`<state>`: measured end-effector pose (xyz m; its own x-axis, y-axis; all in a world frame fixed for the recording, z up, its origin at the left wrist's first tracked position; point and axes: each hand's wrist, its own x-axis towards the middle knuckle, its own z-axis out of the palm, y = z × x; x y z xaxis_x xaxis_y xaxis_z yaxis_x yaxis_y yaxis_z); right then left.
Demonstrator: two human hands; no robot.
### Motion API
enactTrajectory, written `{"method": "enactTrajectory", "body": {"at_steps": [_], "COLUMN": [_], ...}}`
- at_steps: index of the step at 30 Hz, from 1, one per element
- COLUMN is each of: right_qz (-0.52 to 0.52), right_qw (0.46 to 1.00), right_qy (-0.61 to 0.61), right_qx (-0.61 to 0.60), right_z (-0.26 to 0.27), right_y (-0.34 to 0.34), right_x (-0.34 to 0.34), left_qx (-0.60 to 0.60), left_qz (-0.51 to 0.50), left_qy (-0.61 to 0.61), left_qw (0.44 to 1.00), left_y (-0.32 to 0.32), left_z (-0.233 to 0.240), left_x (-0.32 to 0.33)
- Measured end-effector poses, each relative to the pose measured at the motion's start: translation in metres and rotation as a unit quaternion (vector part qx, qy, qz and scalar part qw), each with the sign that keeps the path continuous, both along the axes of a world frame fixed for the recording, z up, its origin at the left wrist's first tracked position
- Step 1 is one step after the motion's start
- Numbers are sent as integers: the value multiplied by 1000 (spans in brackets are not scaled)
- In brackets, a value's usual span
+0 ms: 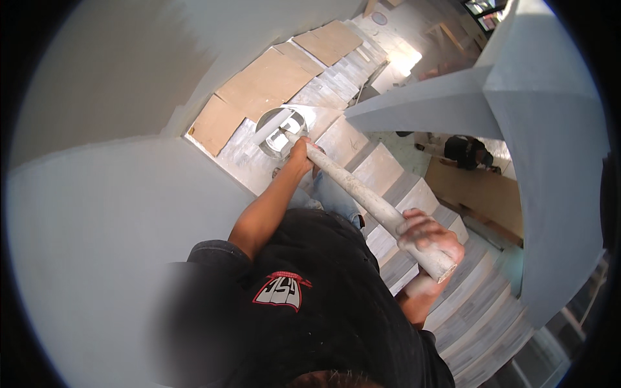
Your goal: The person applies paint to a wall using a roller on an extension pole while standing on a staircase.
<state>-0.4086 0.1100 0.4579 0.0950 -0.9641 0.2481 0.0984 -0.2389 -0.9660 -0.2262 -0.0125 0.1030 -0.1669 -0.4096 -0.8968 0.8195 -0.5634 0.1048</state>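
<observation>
A long whitish pole (356,189) runs diagonally in front of me. My left hand (301,154) grips it near its far end, just above a round bucket (265,151). My right hand (429,236), slightly blurred, is wrapped around the pole close to its near end. Inside the bucket lies a pale paint roller (274,126) over bright white liquid, probably paint. A thin rod at the pole's far tip reaches into the bucket; its joint with the roller is not clear. The bucket stands on the stair landing by my feet.
Cardboard sheets (264,80) cover part of the landing along the wall (121,203), which has a brownish patch (111,72). Stairs (388,169) drop away on the right beside a grey curved parapet (427,104). Another person (465,151) bends over on the lower floor.
</observation>
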Motion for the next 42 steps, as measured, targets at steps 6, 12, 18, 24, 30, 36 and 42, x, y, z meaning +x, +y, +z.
{"method": "enactTrajectory", "body": {"at_steps": [6, 12, 18, 24, 30, 36, 42], "right_qz": [4, 31, 94, 66, 90, 94, 79], "right_qw": [995, 985, 977, 966, 953, 940, 946], "right_qy": [81, 129, 164, 206, 239, 258, 234], "right_qx": [57, 108, 99, 144, 160, 203, 211], "right_z": [-10, -28, -69, -153, -234, -298, -346], "right_y": [-32, -73, -119, -147, -173, -192, -194], "right_x": [15, 21, 53, 92, 120, 150, 179], "left_qx": [25, 41, -15, -47, 102, 215, 215], "left_qz": [59, 96, 118, -107, -77, 15, 47], "left_qy": [33, 20, 9, -191, -285, -287, -247], "left_qw": [997, 994, 993, 975, 950, 933, 944], "left_y": [-2, -16, -7, 72, 221, 327, 347], "left_z": [-63, -83, -113, -88, -97, -88, -73], "left_x": [-3, -10, 8, 73, 161, 171, 144]}}
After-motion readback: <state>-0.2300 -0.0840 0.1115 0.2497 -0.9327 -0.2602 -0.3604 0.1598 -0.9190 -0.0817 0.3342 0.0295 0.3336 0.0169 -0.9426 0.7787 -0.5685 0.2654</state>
